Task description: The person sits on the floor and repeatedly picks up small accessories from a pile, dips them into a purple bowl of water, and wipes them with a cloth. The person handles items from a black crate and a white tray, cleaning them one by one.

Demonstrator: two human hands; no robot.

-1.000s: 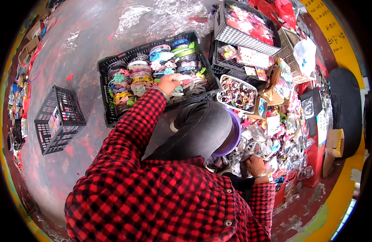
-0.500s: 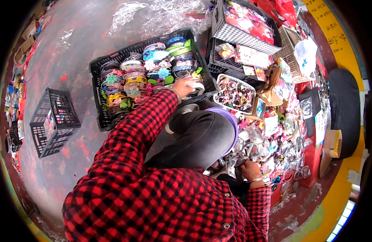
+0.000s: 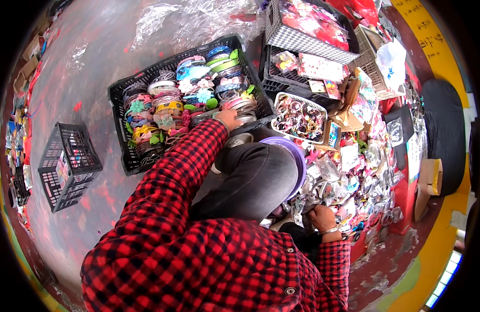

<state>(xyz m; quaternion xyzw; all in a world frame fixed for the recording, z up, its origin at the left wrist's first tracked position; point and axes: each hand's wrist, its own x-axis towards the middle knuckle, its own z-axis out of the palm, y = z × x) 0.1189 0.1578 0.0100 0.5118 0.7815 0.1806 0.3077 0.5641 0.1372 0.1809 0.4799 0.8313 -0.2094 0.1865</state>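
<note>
My left hand (image 3: 229,119) reaches into the near right part of a black plastic crate (image 3: 117,112) and touches the headbands (image 3: 245,109) there. Its fingers are mostly hidden, so their grip does not show. Rows of colourful headbands fill the crate, several with bows and flowers. My right hand (image 3: 322,218) is low on the right, at the edge of a heap of clear-bagged hair accessories (image 3: 349,187). Its fingers are curled closed around something too hidden to name, beside crumpled clear plastic.
Past my knee a purple rim (image 3: 301,171) shows. A white basket (image 3: 301,139) of small hair ties stands beyond it, with stacked grey and black crates (image 3: 312,44) behind. A small black crate (image 3: 68,166) stands on the floor at left; clear plastic sheeting (image 3: 198,23) lies at the far side.
My left hand has drawn back slightly to the left over the headbands, its fingers now less visible. My right hand stays almost in place. The view has shifted a little.
</note>
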